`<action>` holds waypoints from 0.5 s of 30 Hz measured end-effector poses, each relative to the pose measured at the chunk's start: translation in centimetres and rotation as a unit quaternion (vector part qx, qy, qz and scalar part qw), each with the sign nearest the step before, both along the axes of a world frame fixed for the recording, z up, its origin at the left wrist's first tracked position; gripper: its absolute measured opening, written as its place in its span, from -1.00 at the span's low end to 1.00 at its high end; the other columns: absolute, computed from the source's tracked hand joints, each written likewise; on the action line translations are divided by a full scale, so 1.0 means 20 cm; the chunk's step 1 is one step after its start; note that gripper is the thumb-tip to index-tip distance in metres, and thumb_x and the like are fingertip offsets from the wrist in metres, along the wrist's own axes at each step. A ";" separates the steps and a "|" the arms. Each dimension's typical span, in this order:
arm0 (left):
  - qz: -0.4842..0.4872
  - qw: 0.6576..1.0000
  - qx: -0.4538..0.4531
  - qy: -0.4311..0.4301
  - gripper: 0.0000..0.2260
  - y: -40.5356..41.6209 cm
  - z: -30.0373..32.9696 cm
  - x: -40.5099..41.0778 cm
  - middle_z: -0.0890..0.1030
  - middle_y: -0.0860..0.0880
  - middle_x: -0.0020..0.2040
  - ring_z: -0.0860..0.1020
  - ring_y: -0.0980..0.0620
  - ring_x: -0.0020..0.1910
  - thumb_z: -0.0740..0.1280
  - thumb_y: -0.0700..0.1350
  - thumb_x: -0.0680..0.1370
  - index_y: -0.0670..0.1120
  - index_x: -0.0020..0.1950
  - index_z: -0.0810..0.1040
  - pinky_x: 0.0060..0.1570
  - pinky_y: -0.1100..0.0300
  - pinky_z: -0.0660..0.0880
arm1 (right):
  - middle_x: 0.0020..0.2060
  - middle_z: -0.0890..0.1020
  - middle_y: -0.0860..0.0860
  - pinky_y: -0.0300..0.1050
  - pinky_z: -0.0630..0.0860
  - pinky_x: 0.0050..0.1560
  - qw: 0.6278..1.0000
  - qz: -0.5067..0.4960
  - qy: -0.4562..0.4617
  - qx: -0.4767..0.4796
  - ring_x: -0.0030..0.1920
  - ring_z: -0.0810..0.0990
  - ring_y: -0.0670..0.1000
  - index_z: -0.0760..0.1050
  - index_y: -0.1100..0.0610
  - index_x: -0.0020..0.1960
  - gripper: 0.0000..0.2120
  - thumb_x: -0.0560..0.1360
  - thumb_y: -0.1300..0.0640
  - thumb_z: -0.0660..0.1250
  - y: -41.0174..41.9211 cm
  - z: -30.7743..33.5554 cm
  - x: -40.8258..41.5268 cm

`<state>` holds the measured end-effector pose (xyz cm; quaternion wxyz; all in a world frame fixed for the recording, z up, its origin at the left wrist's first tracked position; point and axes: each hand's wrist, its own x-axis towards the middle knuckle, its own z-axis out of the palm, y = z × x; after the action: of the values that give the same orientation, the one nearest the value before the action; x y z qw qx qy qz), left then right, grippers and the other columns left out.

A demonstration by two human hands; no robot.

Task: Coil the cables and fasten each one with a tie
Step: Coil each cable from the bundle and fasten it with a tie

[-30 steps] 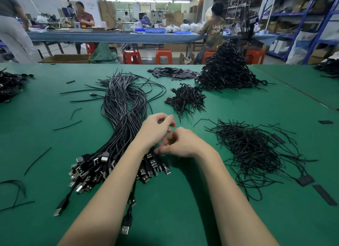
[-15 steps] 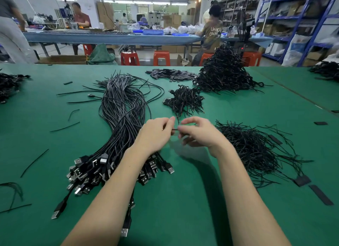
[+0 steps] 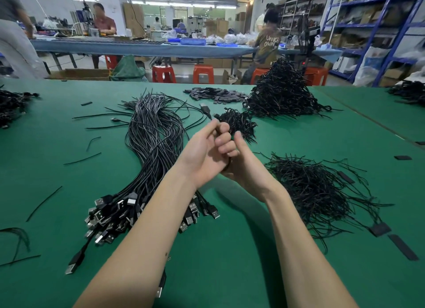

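far out past the left fingers lies the big bundle of loose cables, plugs fanned out down by the left forearm, none of them coiled as far as i can see, so plenty of work is left. now the left hand: a second ago it was low on the table right over those plugs, half a second ago it had lifted to meet the other hand fingertip to fingertip, and now it's up off the cloth, palm turned toward the camera, fingers curled snug around one cable whose plug pokes out just beyond the fingertips. tucked against it, the right hand has swung in underneath and behind, thumb up, fingers wrapped close; a dark loop peeks out between the two palms, so i judge the winding has begun, though how many turns are in there i cannot tell. just beyond both sets of knuckles sits a small heap of tied cables, and farther back a tall pile of them. to the right of the right wrist sprawls the heap of ties, within easy reach, and that's where a finger will need to go once this coil closes.
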<state>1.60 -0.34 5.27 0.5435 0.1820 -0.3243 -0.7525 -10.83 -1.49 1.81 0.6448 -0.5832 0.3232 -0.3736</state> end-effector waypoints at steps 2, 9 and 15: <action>0.043 0.998 0.027 0.024 -0.68 -0.01 0.00 0.04 0.32 0.07 -0.43 0.30 0.10 -0.46 0.06 0.01 0.72 -0.07 -0.18 0.38 -0.32 0.24 0.32 | -0.05 0.73 0.24 -0.03 0.40 0.38 0.998 0.022 0.055 -0.011 0.15 0.69 0.11 0.46 0.05 0.40 -0.29 0.54 -0.41 -0.05 0.01 0.02 -0.03; 0.122 0.974 0.109 0.158 -0.69 -0.04 -0.01 0.17 0.42 0.05 -0.38 0.38 0.12 -0.45 0.07 -0.15 0.71 -0.10 -0.21 0.41 -0.35 0.29 0.40 | -0.42 0.56 0.02 -0.12 0.61 -0.28 0.984 0.153 0.074 0.050 -0.43 0.57 -0.02 0.50 0.03 0.40 -0.62 0.59 0.03 0.32 0.05 0.10 -0.28; 0.028 0.994 0.057 0.092 -0.57 0.00 0.00 0.18 0.30 0.09 -0.55 0.24 0.18 -0.58 0.08 -0.06 0.71 -0.04 -0.37 0.37 -0.51 0.35 0.20 | -0.39 0.47 -0.04 -0.26 0.41 -0.42 0.961 0.058 0.236 0.134 -0.45 0.39 -0.11 0.59 0.14 0.27 -0.69 0.55 0.09 0.44 0.02 -0.01 -0.32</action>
<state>5.12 -0.39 5.19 0.5810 0.1517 -0.2246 -0.7675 -17.16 -1.10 1.70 0.6433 -0.5808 0.4786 -0.1408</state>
